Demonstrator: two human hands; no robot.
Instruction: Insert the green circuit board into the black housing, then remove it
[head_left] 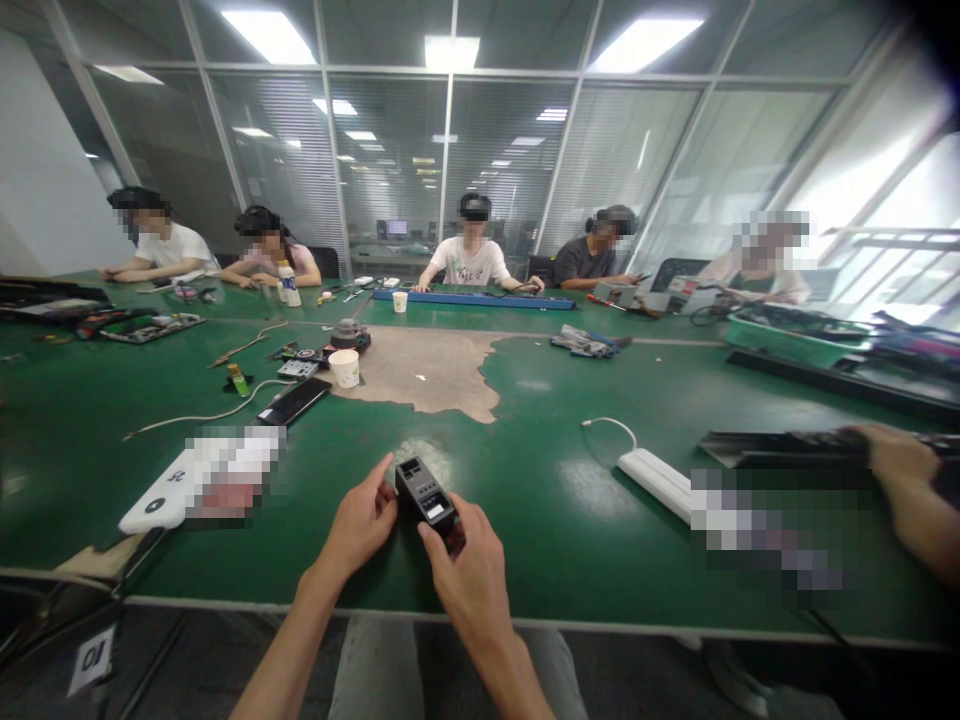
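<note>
A small boxy dark-grey device (424,490) is tilted above the green table, just in front of me. Its upper face shows dark slots, small markings and a white label at the near end. My right hand (474,560) grips that near end, the thumb on one side and the fingers round the other. Close against the device's left side is my left hand (366,520), thumb raised and fingers loosely bent. Whether its fingertips touch the casing is hard to see. The device's underside is hidden.
On the green table (540,560) lie a white power strip (660,485) at right, a black phone-like slab (294,400) and a white case (157,500) at left. A paper cup (345,368) stands ahead. Another person's hand (900,465) is at far right; several people sit opposite.
</note>
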